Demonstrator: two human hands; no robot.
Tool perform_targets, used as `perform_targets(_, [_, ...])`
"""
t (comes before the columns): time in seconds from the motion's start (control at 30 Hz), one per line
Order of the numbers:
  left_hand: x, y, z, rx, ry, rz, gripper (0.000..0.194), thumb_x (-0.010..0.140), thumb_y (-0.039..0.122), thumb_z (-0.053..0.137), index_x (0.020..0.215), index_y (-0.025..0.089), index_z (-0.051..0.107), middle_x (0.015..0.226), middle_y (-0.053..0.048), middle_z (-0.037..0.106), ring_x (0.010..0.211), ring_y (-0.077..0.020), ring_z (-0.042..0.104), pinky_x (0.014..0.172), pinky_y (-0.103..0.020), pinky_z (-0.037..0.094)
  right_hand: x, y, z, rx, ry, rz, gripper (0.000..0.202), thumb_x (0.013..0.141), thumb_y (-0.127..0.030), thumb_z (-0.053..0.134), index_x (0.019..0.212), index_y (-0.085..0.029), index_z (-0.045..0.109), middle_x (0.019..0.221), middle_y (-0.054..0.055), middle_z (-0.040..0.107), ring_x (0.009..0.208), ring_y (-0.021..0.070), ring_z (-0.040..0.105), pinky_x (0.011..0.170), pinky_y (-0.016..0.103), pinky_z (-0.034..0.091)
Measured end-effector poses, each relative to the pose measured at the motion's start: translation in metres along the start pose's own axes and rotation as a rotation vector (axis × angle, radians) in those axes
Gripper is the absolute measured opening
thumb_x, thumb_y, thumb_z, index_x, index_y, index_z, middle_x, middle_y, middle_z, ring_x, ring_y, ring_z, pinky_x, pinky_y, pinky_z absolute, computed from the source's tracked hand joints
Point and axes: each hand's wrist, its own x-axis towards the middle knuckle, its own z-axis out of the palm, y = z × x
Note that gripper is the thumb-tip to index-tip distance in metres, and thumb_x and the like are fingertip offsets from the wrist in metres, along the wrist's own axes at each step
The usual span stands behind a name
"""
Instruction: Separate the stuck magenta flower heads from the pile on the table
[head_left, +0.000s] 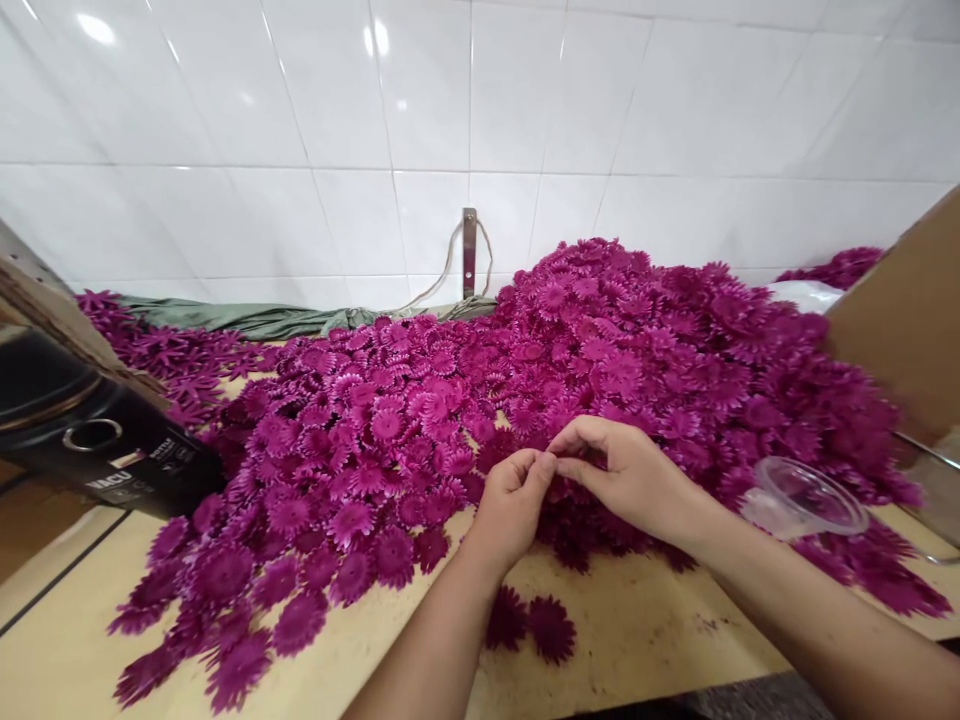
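My left hand (510, 505) and my right hand (626, 475) meet above the front of a large heap of purple artificial flower heads (390, 420). Thumb and forefinger are pinched on both hands, with the fingertips touching each other. Whatever sits between them is too small or hidden to make out. Purple petals show right behind and below the fingers. Two loose flower heads (551, 630) lie on the table just below my left wrist.
A black vacuum bottle (150, 455) leans at the left. To the right, a clear plastic tub (814, 500) rests among the petals, near a cardboard panel (904, 320). Green cloth (225, 315) and a metal bracket (469, 250) are along the tiled wall (420, 110). The tabletop (637, 640) is pale yellow.
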Motion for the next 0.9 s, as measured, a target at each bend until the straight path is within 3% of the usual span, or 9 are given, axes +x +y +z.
perform_targets(0.07, [-0.003, 0.003, 0.001, 0.009, -0.048, 0.009, 0.037, 0.065, 0.052, 0.058, 0.061, 0.018, 0.045, 0.056, 0.006, 0.035, 0.054, -0.0089, 0.030, 0.053, -0.023, 0.027, 0.002, 0.003, -0.008, -0.063, 0.116, 0.003, 0.009, 0.070, -0.018, 0.052, 0.064, -0.020, 0.057, 0.060, -0.001, 0.061, 0.057, 0.0134, 0.056, 0.056, 0.025, 0.043])
perform_targets(0.23, [-0.011, 0.009, 0.001, 0.069, -0.049, 0.042, 0.035, 0.067, 0.047, 0.058, 0.058, 0.019, 0.040, 0.053, 0.006, 0.033, 0.052, -0.0088, 0.029, 0.052, -0.023, 0.026, 0.013, 0.037, -0.051, -0.248, 0.576, 0.148, 0.008, 0.071, -0.024, 0.051, 0.064, -0.020, 0.053, 0.060, 0.002, 0.057, 0.054, 0.0160, 0.050, 0.055, 0.031, 0.041])
perform_targets(0.3, [-0.011, 0.009, 0.001, 0.097, -0.027, 0.032, 0.037, 0.068, 0.050, 0.057, 0.057, 0.019, 0.040, 0.052, 0.006, 0.032, 0.052, -0.0086, 0.028, 0.051, -0.023, 0.025, 0.016, 0.051, -0.070, -0.324, 0.648, 0.201, 0.002, 0.069, -0.022, 0.053, 0.068, -0.021, 0.055, 0.062, 0.003, 0.057, 0.056, 0.0176, 0.052, 0.057, 0.034, 0.043])
perform_targets(0.37, [-0.009, 0.007, 0.002, 0.119, 0.010, 0.019, 0.041, 0.067, 0.055, 0.055, 0.055, 0.019, 0.037, 0.051, 0.007, 0.030, 0.050, -0.0081, 0.026, 0.049, -0.022, 0.024, 0.013, 0.054, -0.079, -0.426, 0.637, 0.157, 0.011, 0.066, -0.021, 0.056, 0.077, -0.020, 0.058, 0.077, 0.007, 0.062, 0.072, 0.0230, 0.056, 0.068, 0.040, 0.045])
perform_targets(0.47, [-0.003, 0.003, 0.003, 0.134, 0.073, 0.011, 0.049, 0.066, 0.060, 0.054, 0.051, 0.020, 0.030, 0.050, 0.007, 0.025, 0.049, -0.0073, 0.022, 0.047, -0.022, 0.021, 0.002, 0.034, -0.066, -0.454, 0.494, 0.029, 0.022, 0.071, -0.026, 0.057, 0.091, -0.019, 0.061, 0.098, 0.012, 0.062, 0.097, 0.0284, 0.053, 0.083, 0.047, 0.041])
perform_targets(0.6, [0.002, -0.004, 0.001, 0.074, 0.061, 0.009, 0.053, 0.062, 0.067, 0.053, 0.049, 0.019, 0.033, 0.051, 0.007, 0.027, 0.050, -0.0073, 0.025, 0.049, -0.022, 0.024, -0.012, -0.003, -0.021, -0.189, 0.019, -0.030, 0.011, 0.077, -0.028, 0.054, 0.081, -0.020, 0.060, 0.080, 0.005, 0.064, 0.076, 0.0189, 0.058, 0.071, 0.034, 0.046])
perform_targets(0.67, [0.001, -0.005, 0.000, 0.029, 0.024, 0.015, 0.055, 0.060, 0.071, 0.050, 0.050, 0.018, 0.037, 0.051, 0.006, 0.031, 0.052, -0.0078, 0.028, 0.051, -0.023, 0.027, -0.013, -0.011, -0.002, -0.067, -0.089, -0.012, 0.006, 0.075, -0.021, 0.055, 0.070, -0.019, 0.054, 0.066, 0.000, 0.059, 0.063, 0.0146, 0.055, 0.060, 0.028, 0.045])
perform_targets(0.8, [-0.004, -0.003, -0.001, 0.028, 0.025, 0.026, 0.057, 0.059, 0.072, 0.052, 0.049, 0.019, 0.034, 0.050, 0.007, 0.029, 0.049, -0.0069, 0.025, 0.048, -0.022, 0.024, -0.007, -0.004, -0.003, 0.021, -0.004, 0.021, 0.014, 0.075, -0.015, 0.049, 0.063, -0.020, 0.047, 0.057, -0.002, 0.053, 0.055, 0.0124, 0.050, 0.054, 0.025, 0.040])
perform_targets(0.9, [-0.008, 0.000, -0.002, 0.018, 0.089, 0.022, 0.058, 0.058, 0.069, 0.056, 0.048, 0.019, 0.029, 0.048, 0.008, 0.025, 0.047, -0.0063, 0.022, 0.045, -0.022, 0.020, -0.001, 0.015, -0.036, -0.070, 0.324, 0.147, 0.012, 0.074, -0.017, 0.050, 0.063, -0.021, 0.048, 0.059, 0.000, 0.053, 0.056, 0.0144, 0.049, 0.055, 0.028, 0.041])
